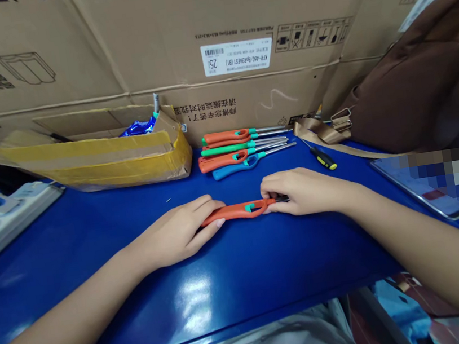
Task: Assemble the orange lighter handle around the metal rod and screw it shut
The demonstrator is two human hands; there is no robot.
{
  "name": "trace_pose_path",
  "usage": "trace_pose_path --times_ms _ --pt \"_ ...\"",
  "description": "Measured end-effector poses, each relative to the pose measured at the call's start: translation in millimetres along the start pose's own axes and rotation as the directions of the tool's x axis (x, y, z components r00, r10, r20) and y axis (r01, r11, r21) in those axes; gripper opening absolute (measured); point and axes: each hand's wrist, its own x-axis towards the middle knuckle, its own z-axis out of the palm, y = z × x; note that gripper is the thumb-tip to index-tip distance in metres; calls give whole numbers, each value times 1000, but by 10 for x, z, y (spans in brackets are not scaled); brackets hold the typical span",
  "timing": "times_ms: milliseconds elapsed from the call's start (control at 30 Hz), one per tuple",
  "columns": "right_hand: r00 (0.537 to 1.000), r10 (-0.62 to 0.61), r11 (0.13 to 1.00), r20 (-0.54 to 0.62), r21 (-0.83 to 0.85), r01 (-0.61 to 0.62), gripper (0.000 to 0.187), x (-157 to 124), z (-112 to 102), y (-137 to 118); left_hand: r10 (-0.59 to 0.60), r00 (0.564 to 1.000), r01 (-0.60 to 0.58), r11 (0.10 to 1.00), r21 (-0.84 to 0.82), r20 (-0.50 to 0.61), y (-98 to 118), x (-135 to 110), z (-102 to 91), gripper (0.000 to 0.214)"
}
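Note:
An orange long-nosed gas lighter (235, 211) with a teal trigger lies level between my two hands, just over the blue table. My left hand (183, 227) is closed around its handle end, thumb in front and fingers behind. At the other end, my right hand (290, 193) pinches the lighter near its nozzle; a short dark piece shows by those fingertips, and the rest is hidden. Beyond my hands lies a stack of several similar lighters in orange, green and blue, the nearest a blue lighter (235, 168). A small black-and-yellow screwdriver (324, 157) rests to their right.
An open cardboard box with yellow tape (125, 159) stands at back left, beside a white power strip (14, 219). A phone (423, 184) with a cable and a brown bag (408, 78) with a strap are at right. Large carton (142, 36) walls the back.

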Motion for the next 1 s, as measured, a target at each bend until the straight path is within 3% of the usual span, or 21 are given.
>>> trace_pose_path --times_ms 233,300,333,367,400,467,533,600,700,767,833,867,900,933,1000 --pt "1000 -30 999 -8 -17 30 25 -55 -102 110 31 995 -40 996 -86 -97 -62 -16 14 33" --pt "995 63 991 -82 -114 -72 25 -60 -150 169 33 992 -45 995 -92 -123 -69 -17 10 31" --pt "977 155 967 -144 -181 -181 26 -64 -173 208 32 990 -45 995 -93 -134 -68 -18 7 31" --pt "937 273 915 -215 -242 -323 28 -70 -194 255 30 989 -44 994 -97 -147 -65 -19 4 31" --pt "868 407 830 -284 -282 -482 33 -79 -214 308 28 987 -45 994 -103 -159 -60 -20 1 31" --pt "672 658 609 -340 -285 -740 51 -104 -249 428 22 985 -44 992 -120 -174 -47 -22 -3 31" --pt "518 811 454 -273 -265 -851 64 -131 -278 552 19 982 -46 989 -141 -186 -32 -21 3 30" --pt "472 866 421 -164 -268 -866 62 -154 -304 655 1 979 -35 986 -165 -202 -7 -15 23 29" --pt "463 880 419 -105 -284 -862 42 -188 -353 707 -67 972 19 978 -207 -227 67 -5 86 27" --pt "457 880 406 -132 -295 -865 38 -211 -400 656 -109 964 63 979 -191 -241 137 -10 139 26" --pt "482 857 422 -183 -291 -859 34 -220 -446 551 -115 962 82 987 -140 -250 213 -28 188 25" --pt "509 825 449 -244 -264 -854 32 -209 -461 483 -113 960 85 990 -115 -256 250 -42 207 23" --pt "585 747 544 -315 -216 -811 32 -183 -468 407 -102 962 82 993 -87 -253 284 -57 222 23" --pt "628 647 642 -434 -134 -755 29 -140 -464 324 -85 965 71 995 -64 -249 316 -73 233 22" --pt "773 332 903 -540 -55 -426 26 -4 -416 136 -57 970 53 998 -24 -236 370 -103 246 22"
